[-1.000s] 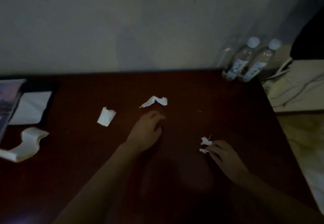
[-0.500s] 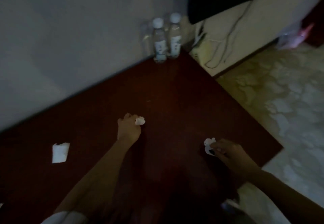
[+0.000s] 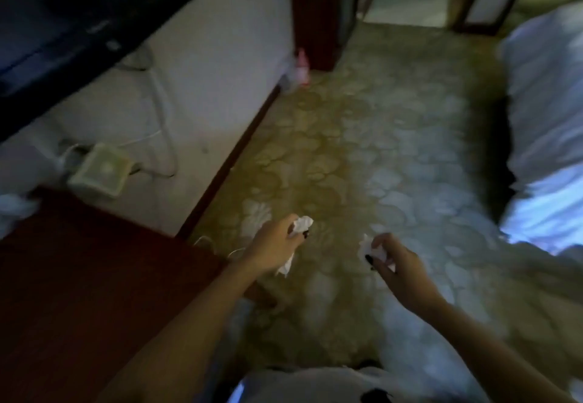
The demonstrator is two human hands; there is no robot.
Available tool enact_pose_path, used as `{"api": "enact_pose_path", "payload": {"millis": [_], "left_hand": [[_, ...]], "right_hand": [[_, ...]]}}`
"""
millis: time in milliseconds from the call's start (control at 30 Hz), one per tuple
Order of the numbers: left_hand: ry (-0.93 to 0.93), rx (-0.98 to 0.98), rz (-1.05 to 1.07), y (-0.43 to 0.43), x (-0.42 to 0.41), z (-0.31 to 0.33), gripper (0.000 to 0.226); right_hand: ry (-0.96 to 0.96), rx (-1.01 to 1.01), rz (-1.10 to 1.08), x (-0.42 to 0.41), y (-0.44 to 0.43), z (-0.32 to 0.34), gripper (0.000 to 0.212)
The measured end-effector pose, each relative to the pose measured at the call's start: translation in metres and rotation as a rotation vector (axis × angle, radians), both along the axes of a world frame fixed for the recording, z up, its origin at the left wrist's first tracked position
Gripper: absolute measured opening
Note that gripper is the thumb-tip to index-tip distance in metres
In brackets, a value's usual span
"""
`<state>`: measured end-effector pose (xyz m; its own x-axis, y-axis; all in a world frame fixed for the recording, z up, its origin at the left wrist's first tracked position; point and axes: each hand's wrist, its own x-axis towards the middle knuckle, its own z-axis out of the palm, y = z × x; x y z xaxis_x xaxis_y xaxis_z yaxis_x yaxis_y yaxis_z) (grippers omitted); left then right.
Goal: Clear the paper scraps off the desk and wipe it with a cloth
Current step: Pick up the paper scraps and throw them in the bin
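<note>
The left hand [image 3: 274, 249] has its fingers curled round a crumpled paper scrap [image 3: 303, 223]. The right hand [image 3: 397, 264] pinches a second scrap [image 3: 367, 246]. Both hang over the patterned floor [image 3: 378, 137], past the table [image 3: 79, 276] edge. Open floor runs ahead between wall [image 3: 220, 71] and bed [image 3: 549, 103].

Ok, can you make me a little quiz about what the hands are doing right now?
1. True or false: the left grip holds nothing.
2. Both grips hang over: A) a kitchen sink, B) the yellowish patterned carpet, C) a grass lawn.
3. Fill in: the right grip pinches a crumpled white paper ____.

Key
1. False: it holds a crumpled white paper scrap.
2. B.
3. Scrap: this is the second paper scrap.
</note>
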<state>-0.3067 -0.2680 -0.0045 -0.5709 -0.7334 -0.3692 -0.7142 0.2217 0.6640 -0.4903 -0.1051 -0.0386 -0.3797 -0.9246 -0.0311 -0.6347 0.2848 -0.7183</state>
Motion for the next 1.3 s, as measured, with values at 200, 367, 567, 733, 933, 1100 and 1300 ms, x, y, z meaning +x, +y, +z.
{"api": "enact_pose_path", "payload": {"millis": [200,367,567,733,933,1100,1300], "left_hand": [[-0.001,0.048,-0.364,0.042,-0.203,0.008,0.023],[-0.006,0.06,-0.609,0.067,-0.356,-0.01,0.018],[-0.043,0.082,-0.978,0.116,-0.56,-0.036,0.009],[-0.017,0.122,-1.285,0.193,-0.689,-0.023,0.034],[-0.128,0.197,-1.568,0.3,-0.785,-0.024,0.034],[-0.266,0.217,-1.622,0.383,-0.829,-0.041,0.037],[-0.415,0.195,-1.467,0.484,-0.901,-0.086,0.044]], "right_hand": [[-0.03,-0.048,-0.468,-0.134,0.086,0.009,0.042],[-0.069,-0.002,-0.769,-0.225,0.145,-0.014,0.031],[0.0,0.085,-1.141,-0.332,0.199,-0.027,0.032],[-0.097,0.115,-1.551,-0.384,0.245,-0.014,0.033],[-0.155,0.088,-1.891,-0.419,0.288,-0.015,0.038],[-0.233,0.022,-2.06,-0.454,0.334,-0.031,0.038],[-0.336,-0.022,-2.101,-0.548,0.449,-0.075,0.029]]}}
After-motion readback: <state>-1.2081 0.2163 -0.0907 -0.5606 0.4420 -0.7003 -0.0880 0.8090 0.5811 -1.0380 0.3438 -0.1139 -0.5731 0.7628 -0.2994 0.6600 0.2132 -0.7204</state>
